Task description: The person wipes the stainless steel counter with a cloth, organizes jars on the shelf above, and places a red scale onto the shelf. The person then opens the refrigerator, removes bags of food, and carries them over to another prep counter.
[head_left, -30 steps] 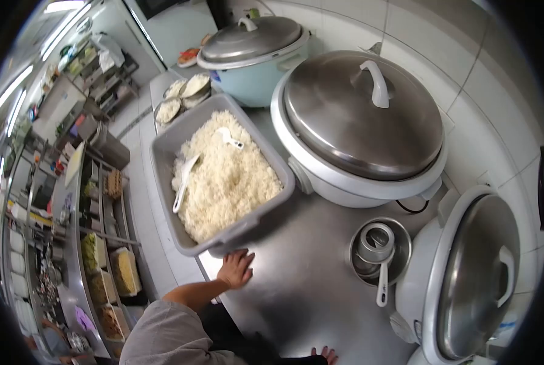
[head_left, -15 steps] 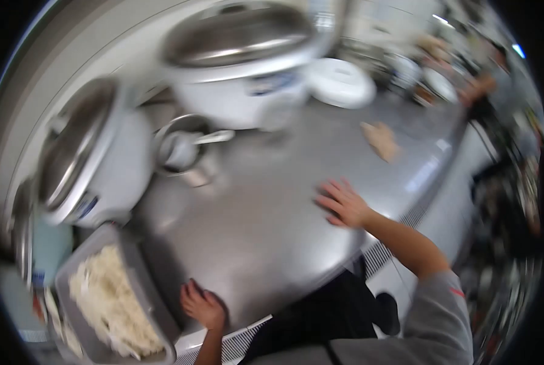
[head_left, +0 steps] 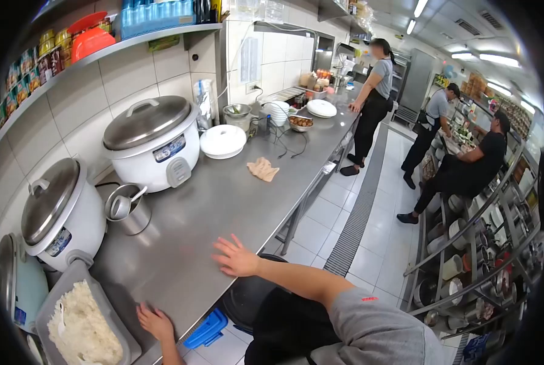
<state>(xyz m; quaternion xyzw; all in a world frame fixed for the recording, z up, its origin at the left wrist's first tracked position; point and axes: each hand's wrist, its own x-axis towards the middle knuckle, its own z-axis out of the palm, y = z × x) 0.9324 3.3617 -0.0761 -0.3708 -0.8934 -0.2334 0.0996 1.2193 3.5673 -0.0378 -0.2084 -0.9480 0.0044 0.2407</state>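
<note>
My right hand [head_left: 236, 257] rests palm down near the front edge of the steel counter [head_left: 180, 243], fingers spread, holding nothing. Lower down, my left hand [head_left: 155, 322] lies on the same counter with its fingers apart, also empty. Just left of it stands a grey tub [head_left: 107, 304] filled with cooked rice [head_left: 86, 328]; a white utensil is partly sunk in the rice. Beyond my hands are a metal pot [head_left: 139, 219] with a white-handled ladle [head_left: 126, 204] in it, and a crumpled beige cloth [head_left: 263, 169].
Large rice cookers [head_left: 162, 149] with steel lids line the wall. White lids or plates [head_left: 223, 141], a bowl of brown food [head_left: 300, 123] and cables sit farther along. One person [head_left: 378, 91] leans at the counter; two others work across the aisle. Below the counter is a blue plastic item [head_left: 206, 328].
My view has swung up and to the right, bringing the shelf, the aisle and the other people into clear sight. Both hands stay spread on the counter.
</note>
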